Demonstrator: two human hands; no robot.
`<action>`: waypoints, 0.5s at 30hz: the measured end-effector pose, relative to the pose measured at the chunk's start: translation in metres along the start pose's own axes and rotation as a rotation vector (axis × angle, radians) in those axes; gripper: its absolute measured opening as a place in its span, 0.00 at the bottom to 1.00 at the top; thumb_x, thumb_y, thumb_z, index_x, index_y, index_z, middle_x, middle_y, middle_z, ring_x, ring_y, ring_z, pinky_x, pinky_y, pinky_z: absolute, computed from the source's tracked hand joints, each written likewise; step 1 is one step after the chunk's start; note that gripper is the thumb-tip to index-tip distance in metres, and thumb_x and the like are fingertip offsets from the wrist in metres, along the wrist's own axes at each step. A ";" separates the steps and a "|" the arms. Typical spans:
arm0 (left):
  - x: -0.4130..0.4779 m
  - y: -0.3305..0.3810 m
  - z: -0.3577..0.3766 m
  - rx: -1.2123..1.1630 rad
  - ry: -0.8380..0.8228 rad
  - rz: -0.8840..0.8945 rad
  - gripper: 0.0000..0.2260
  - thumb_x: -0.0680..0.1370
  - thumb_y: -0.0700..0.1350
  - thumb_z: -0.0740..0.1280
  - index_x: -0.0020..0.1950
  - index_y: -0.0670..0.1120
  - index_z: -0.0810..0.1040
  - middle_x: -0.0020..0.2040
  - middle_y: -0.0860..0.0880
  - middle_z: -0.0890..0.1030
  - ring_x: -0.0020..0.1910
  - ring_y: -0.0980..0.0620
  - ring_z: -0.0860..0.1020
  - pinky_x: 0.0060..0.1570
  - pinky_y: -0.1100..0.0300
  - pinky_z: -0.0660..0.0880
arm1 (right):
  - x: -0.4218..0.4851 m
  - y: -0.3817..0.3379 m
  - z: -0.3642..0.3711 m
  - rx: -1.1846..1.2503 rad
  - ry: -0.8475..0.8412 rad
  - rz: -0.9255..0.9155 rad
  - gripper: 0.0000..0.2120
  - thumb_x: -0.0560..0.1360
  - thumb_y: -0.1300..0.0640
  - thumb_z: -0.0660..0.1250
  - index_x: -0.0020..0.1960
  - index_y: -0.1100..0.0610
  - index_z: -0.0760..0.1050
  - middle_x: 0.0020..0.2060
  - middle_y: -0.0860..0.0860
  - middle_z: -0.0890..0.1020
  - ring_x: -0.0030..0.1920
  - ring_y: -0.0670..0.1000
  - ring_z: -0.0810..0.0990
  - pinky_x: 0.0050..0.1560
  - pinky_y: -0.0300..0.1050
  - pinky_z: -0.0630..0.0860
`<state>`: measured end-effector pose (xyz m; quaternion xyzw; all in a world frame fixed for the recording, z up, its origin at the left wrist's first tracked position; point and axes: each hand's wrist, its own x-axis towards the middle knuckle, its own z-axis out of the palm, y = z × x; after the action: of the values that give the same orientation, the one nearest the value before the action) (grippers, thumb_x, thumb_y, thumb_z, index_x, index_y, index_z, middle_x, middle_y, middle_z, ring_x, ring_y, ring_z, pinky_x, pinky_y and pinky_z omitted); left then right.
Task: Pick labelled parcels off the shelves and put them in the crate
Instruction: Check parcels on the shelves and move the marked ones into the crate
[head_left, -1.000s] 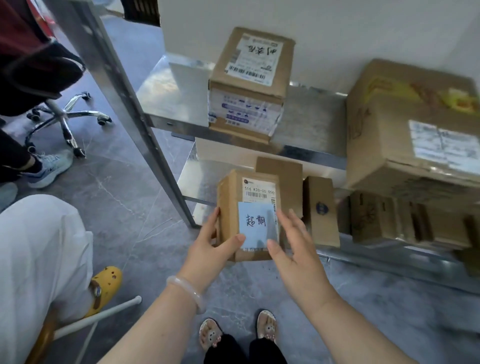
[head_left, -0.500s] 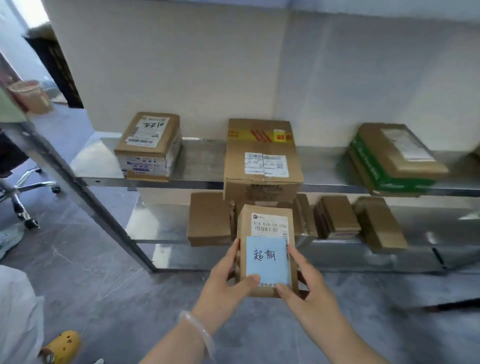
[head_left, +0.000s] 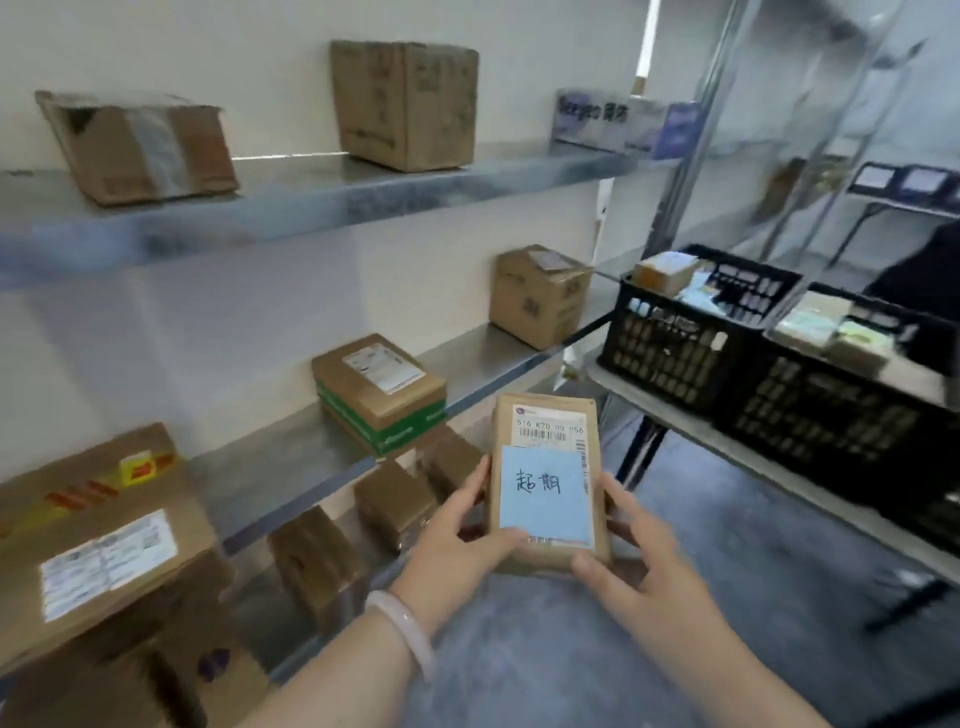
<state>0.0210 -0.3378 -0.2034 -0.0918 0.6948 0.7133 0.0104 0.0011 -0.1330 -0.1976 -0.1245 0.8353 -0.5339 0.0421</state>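
Two hands hold one small cardboard parcel (head_left: 545, 415) in the lower centre of the frame, off the shelves and in the air above the grey floor (head_left: 737, 561). The left hand (head_left: 457, 545) grips its left edge, thumb laid across the lower front. The right hand (head_left: 634, 556) grips the right edge, thumb at the bottom corner. A blue note (head_left: 545, 493) with handwriting covers most of the parcel's front, below a white barcode label (head_left: 550, 431). A pale bracelet (head_left: 405, 629) circles the left wrist. Metal shelves (head_left: 311, 202) run along the left side, carrying other brown boxes, one green-banded box (head_left: 384, 395) at centre. At right, two black crates (head_left: 675, 343) sit side by side on a table (head_left: 727, 449), well apart from the parcel. Both seem to hold packages, though blur hides detail.
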 end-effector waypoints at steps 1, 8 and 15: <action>0.010 0.006 0.009 -0.007 -0.054 0.013 0.34 0.74 0.39 0.74 0.68 0.68 0.63 0.64 0.61 0.77 0.65 0.59 0.74 0.67 0.54 0.72 | -0.003 -0.001 -0.012 -0.009 0.058 0.004 0.35 0.72 0.53 0.74 0.66 0.26 0.59 0.66 0.36 0.69 0.61 0.31 0.71 0.55 0.35 0.76; 0.048 0.039 0.092 0.011 -0.528 0.036 0.31 0.75 0.37 0.72 0.67 0.66 0.67 0.53 0.68 0.81 0.52 0.68 0.80 0.58 0.59 0.77 | -0.062 -0.009 -0.062 -0.052 0.535 0.198 0.36 0.65 0.39 0.73 0.63 0.18 0.57 0.67 0.32 0.65 0.65 0.35 0.69 0.67 0.51 0.72; 0.016 0.041 0.191 0.030 -0.973 0.001 0.33 0.72 0.40 0.75 0.68 0.68 0.68 0.58 0.65 0.81 0.57 0.62 0.79 0.59 0.58 0.76 | -0.162 -0.018 -0.073 -0.114 0.971 0.333 0.37 0.72 0.54 0.74 0.66 0.26 0.58 0.66 0.32 0.66 0.64 0.30 0.69 0.63 0.35 0.72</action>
<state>-0.0230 -0.1512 -0.1617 0.2526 0.6197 0.6633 0.3350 0.1454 -0.0350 -0.1600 0.2702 0.7948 -0.4698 -0.2732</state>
